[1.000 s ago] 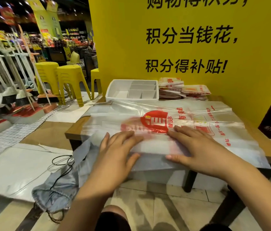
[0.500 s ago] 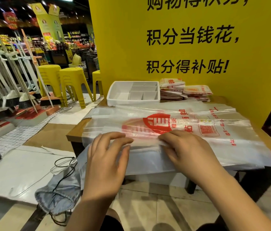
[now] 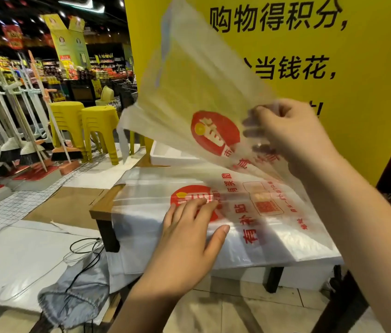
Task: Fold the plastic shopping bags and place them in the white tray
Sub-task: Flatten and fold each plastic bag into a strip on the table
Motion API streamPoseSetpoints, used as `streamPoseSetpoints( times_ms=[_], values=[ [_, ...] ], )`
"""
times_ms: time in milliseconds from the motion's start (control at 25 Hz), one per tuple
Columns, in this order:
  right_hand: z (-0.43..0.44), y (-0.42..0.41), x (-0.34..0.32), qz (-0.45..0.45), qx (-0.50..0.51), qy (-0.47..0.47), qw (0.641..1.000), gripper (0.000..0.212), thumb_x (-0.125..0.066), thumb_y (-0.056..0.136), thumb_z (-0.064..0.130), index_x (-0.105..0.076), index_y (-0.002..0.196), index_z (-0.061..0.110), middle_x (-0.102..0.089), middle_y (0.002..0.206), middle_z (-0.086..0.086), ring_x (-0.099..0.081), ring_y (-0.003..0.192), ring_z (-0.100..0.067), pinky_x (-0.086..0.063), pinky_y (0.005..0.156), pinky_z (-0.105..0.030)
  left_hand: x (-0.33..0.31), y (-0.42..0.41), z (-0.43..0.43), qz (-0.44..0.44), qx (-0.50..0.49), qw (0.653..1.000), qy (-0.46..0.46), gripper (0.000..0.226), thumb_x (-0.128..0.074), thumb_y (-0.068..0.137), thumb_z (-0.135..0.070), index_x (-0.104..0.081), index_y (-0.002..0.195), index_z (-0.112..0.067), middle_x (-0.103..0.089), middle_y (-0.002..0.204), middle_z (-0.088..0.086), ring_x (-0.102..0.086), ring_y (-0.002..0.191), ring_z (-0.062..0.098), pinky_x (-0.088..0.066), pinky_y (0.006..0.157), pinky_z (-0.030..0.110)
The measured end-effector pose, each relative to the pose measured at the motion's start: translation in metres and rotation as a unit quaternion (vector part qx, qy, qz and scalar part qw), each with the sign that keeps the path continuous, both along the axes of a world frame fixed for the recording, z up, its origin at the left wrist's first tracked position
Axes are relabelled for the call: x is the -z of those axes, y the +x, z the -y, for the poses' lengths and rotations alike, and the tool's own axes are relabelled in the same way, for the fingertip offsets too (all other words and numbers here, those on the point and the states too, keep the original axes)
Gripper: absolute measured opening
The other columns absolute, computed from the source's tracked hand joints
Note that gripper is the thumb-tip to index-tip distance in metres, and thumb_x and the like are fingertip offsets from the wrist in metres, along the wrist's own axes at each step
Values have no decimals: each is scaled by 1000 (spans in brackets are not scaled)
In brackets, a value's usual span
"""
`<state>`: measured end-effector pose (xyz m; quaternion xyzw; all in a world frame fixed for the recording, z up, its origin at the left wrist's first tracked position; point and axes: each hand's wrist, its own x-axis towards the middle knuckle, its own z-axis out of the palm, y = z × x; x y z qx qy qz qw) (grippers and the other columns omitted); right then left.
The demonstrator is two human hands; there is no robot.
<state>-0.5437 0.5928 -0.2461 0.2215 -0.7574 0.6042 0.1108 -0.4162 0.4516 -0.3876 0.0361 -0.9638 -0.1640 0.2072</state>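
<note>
1. The top bag (image 3: 189, 92) is being held up above the table (image 3: 100, 207) by the R hand (image 3: 293, 138); it is being pinched at its right part, w/ fingers curled round the plastic, so it is being grasped firmly.
2. The sheet is being fanned up & to the left in front of the yellow sign (image 3: 370, 92); its round red logo is being shown tilted; the R fingers are being blurred, so exact finger placement can't be told.
3. The lower bag (image 3: 273, 236) is being pressed flat on the table by the L hand (image 3: 189, 239); palm down, fingers straight, thumb spread to the right; nothing is being gripped by that hand.
4. The L fingertips (image 3: 199, 206) are being laid on the lower bag's red logo; the bag's near edge is being draped over the table's front edge.
5. Whether the top bag's lower right edge is touching the lower bag can't be told; the two are being overlapped there.
6. The white tray (image 3: 165, 157) is being partly hidden behind the top bag; it is being seen at the table's far left side; its inside can't be seen.
7. Left of the table, yellow stools (image 3: 98, 123) & brooms (image 3: 31, 152) are being seen; on the floor by the table leg, a grey cloth (image 3: 74, 306) is being crossed by a black cable (image 3: 84, 243).
</note>
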Motion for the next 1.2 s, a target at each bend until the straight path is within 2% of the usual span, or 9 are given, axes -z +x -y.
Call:
streamPoseSetpoints(
  times_ms=[240,440,560,640,720,800,920,1080,1200],
  values=[
    [-15,-31,-30,110,9,-306,946,22,-52,91,10,-66,107,4,-73,89,-16,-72,75,-28,-59,68,-42,0,-24,15,90,31,993,-68,54,-26,101,-59,-27,152,-39,-25,159,-17,-14,149,5,3,124,39],
    [-27,-36,-2,185,-23,-518,835,30,-39,92,-3,-61,111,-8,-69,109,-24,-73,87,-35,-60,79,-49,-10,-36,44,115,85,988,-62,49,-32,103,-54,-34,151,-40,-32,158,-18,-19,147,1,1,125,39],
    [-34,-33,0,186,-1,-561,807,28,-36,94,-4,-64,101,-3,-69,94,-18,-69,65,-27,-57,54,-28,-7,-36,49,61,89,994,-11,48,-32,104,-50,-35,150,-36,-36,156,-14,-25,146,4,-13,124,41],
    [-36,-31,2,179,-15,-573,800,36,-40,90,-4,-65,116,-4,-73,100,-19,-74,81,-32,-62,73,-42,-5,-30,43,-29,87,993,75,54,-31,100,-57,-35,150,-35,-35,153,-15,-30,143,5,-27,120,42],
    [-36,-24,12,185,-28,-567,802,39,-43,86,-6,-65,119,-3,-74,104,-19,-74,87,-33,-61,76,-45,-12,-24,27,-69,94,978,172,67,-39,92,-71,-30,150,-40,-28,151,-20,-30,140,2,-34,116,34],
    [-33,-11,32,218,-25,-546,809,41,-45,86,-9,-63,123,-2,-73,98,-14,-74,74,-24,-57,57,-28,-19,-20,13,-98,68,982,144,74,-56,82,-71,-33,147,-44,-26,151,-22,-28,141,3,-32,113,29],
    [-31,8,68,246,-5,-505,827,39,-43,90,-8,-60,125,-4,-70,86,-13,-71,66,-19,-54,51,-26,-21,-23,19,-207,6,975,76,34,-65,86,-38,-65,120,-37,-49,141,-11,-36,137,15,-35,111,43],
    [-39,39,91,334,-72,-294,893,15,-52,100,9,-61,110,4,-75,98,-18,-75,88,-25,-63,70,-34,-23,-13,56,-195,-46,977,74,17,-68,89,-21,-71,101,-33,-62,123,-12,-46,128,18,-36,108,46],
    [-61,56,91,363,-139,-135,912,33,-61,95,28,-66,114,2,-75,104,-15,-74,96,-26,-62,75,-35,-25,4,79,-148,-85,985,2,13,-67,92,-22,-68,96,-34,-63,110,-15,-50,117,18,-33,105,47]
  ],
)
